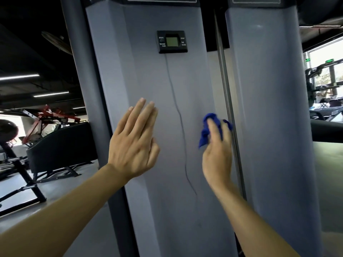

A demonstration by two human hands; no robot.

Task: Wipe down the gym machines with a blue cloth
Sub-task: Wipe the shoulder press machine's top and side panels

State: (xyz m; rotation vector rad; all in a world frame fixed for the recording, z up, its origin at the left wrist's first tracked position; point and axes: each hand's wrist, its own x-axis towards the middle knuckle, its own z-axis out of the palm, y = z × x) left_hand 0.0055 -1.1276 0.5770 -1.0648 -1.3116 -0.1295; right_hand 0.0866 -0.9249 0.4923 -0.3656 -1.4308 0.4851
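Note:
A tall grey shroud panel [161,80] of a gym machine fills the middle of the head view. My left hand [134,143] lies flat on it with straight fingers, left of a thin dark cable [179,115]. My right hand [217,153] presses a bunched blue cloth [206,132] against the panel's right edge, fingers curled over the cloth. A small black counter display [172,41] with a green screen sits higher up on the panel.
A chrome guide rod [225,86] runs down just right of the cloth, before a second grey column [269,108]. Black and red gym frames [53,117] stand on the grey floor at the left. Bright windows show at the far right.

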